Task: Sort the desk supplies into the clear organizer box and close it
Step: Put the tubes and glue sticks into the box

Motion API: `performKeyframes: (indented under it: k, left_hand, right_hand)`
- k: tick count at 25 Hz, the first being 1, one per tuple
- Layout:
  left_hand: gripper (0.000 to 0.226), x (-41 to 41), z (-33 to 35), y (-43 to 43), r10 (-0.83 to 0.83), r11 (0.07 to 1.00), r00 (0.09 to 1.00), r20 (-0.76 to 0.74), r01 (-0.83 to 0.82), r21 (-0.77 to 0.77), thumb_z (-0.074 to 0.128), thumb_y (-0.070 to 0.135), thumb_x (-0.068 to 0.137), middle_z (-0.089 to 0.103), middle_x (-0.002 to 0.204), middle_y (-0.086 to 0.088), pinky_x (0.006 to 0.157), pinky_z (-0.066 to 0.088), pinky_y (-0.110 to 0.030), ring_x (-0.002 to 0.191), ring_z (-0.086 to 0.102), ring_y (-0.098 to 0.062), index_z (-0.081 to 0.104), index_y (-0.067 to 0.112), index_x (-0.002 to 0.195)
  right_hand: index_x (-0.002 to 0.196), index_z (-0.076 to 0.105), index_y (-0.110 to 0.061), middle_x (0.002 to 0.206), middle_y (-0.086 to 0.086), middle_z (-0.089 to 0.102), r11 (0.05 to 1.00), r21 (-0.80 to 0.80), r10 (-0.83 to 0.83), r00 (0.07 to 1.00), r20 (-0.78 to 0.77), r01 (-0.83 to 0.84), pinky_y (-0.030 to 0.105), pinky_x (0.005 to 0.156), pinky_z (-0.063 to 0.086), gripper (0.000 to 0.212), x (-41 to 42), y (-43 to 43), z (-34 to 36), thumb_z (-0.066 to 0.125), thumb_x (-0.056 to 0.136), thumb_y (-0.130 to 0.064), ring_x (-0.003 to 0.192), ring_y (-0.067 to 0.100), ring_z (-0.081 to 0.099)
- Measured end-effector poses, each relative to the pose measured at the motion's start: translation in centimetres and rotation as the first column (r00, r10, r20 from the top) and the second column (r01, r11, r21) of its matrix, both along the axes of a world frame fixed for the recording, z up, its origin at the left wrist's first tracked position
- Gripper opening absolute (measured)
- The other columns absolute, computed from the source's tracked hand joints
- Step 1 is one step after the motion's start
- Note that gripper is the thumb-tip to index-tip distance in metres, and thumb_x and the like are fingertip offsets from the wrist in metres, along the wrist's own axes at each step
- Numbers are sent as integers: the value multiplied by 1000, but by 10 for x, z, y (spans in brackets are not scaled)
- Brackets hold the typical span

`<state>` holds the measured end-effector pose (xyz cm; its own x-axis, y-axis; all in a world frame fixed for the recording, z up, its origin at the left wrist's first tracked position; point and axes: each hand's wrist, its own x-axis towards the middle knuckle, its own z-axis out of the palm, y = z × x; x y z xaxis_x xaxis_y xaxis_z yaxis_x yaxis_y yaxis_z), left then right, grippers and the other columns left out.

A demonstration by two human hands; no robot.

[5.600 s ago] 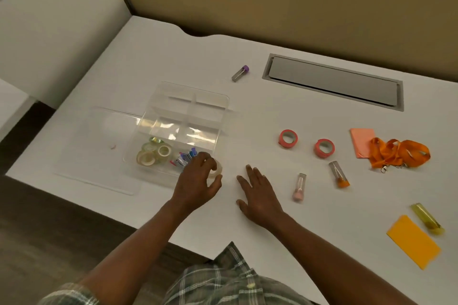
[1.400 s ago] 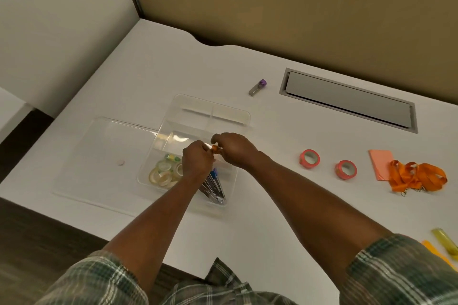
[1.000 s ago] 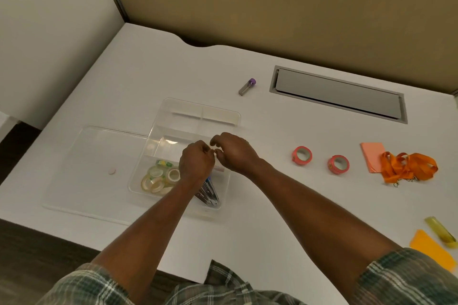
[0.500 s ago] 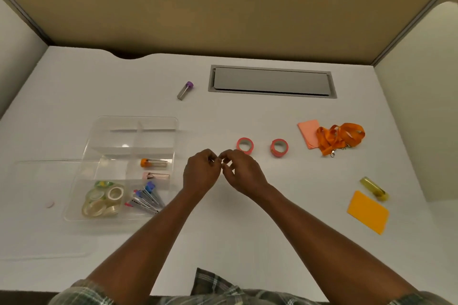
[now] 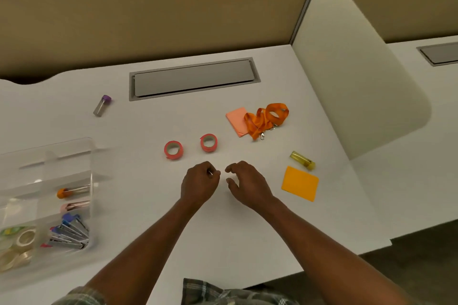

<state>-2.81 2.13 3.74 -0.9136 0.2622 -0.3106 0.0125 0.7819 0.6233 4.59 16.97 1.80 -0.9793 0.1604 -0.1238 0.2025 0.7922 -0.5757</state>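
Note:
The clear organizer box (image 5: 62,144) stands open at the left edge. It holds an orange-capped tube (image 5: 71,191), a pink-capped tube (image 5: 74,206), several blue-topped clips (image 5: 70,230) and clear tape rolls (image 5: 23,242). Two pink tape rolls (image 5: 173,150) (image 5: 209,142) lie just beyond my hands. My left hand (image 5: 199,186) is curled, pinching a tiny silvery thing too small to identify. My right hand (image 5: 249,184) hovers beside it, fingers loosely curled and holding nothing. A yellow tube (image 5: 302,160) and an orange note pad (image 5: 300,183) lie to the right.
A purple-capped tube (image 5: 102,105) lies at the far left. A pink note pad (image 5: 236,119) and an orange lanyard (image 5: 267,118) sit at the back right. A grey cable hatch (image 5: 193,79) is set into the desk. A white divider panel (image 5: 352,69) bounds the right side.
Both hands left the box after the orange-capped and pink-capped tubes went into it. They moved right over the desk and have now drawn apart. The view swung right.

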Motion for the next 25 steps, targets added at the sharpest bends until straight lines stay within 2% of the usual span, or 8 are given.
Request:
performKeyframes:
  k: [4, 8, 11, 13, 15, 17, 21, 25]
  left_hand:
    - [14, 13, -7, 34, -74, 997, 997, 12, 74, -26, 63, 35, 88, 66, 79, 6, 66, 49, -28, 75, 61, -14, 63, 23, 82]
    - [14, 25, -11, 56, -111, 993, 993, 49, 113, -36, 63, 35, 88, 65, 78, 7, 65, 44, -27, 76, 61, -14, 62, 24, 80]
    - [14, 32, -12, 65, -120, 992, 991, 62, 123, -39, 63, 36, 87, 65, 77, 8, 63, 42, -27, 75, 61, -13, 60, 27, 77]
    - [14, 34, -12, 65, -112, 993, 992, 66, 115, -40, 63, 37, 87, 65, 76, 9, 63, 42, -26, 73, 60, -12, 59, 28, 76]
    - [14, 34, -12, 61, -102, 993, 993, 64, 105, -45, 63, 37, 87, 66, 76, 9, 62, 43, -26, 72, 60, -11, 60, 28, 77]
    - [13, 33, -12, 54, -93, 994, 994, 52, 96, -48, 64, 36, 87, 66, 76, 9, 63, 44, -26, 72, 61, -11, 61, 27, 78]
    - [13, 28, -12, 37, -64, 997, 997, 37, 66, -38, 64, 36, 87, 67, 77, 8, 66, 48, -27, 75, 62, -12, 62, 26, 79]
    - [14, 21, -10, 13, -17, 999, 1000, 20, 17, -36, 65, 36, 87, 68, 78, 6, 66, 48, -27, 73, 62, -12, 63, 24, 80]
  right_hand:
    - [124, 63, -19, 124, 5, 61, 972, 193, -118, 989, -93, 135, 40, 88, 50, 37, 20, 47, -9, 64, 88, -28, 114, 26, 58]
    - [137, 55, -14, 141, 16, 52, 861, 378, -350, 936, -43, 339, 48, 97, 46, 58, 29, 109, -18, 71, 82, -22, 128, 36, 50]
    - [142, 49, -12, 140, 18, 49, 813, 451, -440, 896, 62, 368, 47, 92, 47, 62, 40, 147, -26, 69, 84, -22, 124, 39, 50]
    - [137, 52, -11, 129, 16, 51, 814, 468, -444, 888, 121, 343, 44, 82, 48, 48, 42, 159, -30, 60, 90, -17, 113, 36, 52]
    - [122, 60, -8, 113, 16, 56, 819, 455, -433, 896, 93, 349, 42, 72, 48, 35, 38, 164, -28, 57, 87, -6, 98, 36, 55]
    - [113, 64, -8, 104, 16, 59, 843, 421, -400, 914, 71, 336, 42, 71, 47, 31, 31, 162, -24, 60, 82, -4, 91, 37, 57]
    - [114, 61, -14, 107, 9, 60, 949, 167, -282, 957, 65, 268, 36, 76, 47, 34, 12, 122, -7, 67, 82, -21, 95, 29, 59]
    - [105, 54, -18, 98, 0, 60, 989, 1, -145, 982, 119, 146, 29, 67, 41, 33, -8, 54, 8, 69, 80, -32, 84, 19, 55]
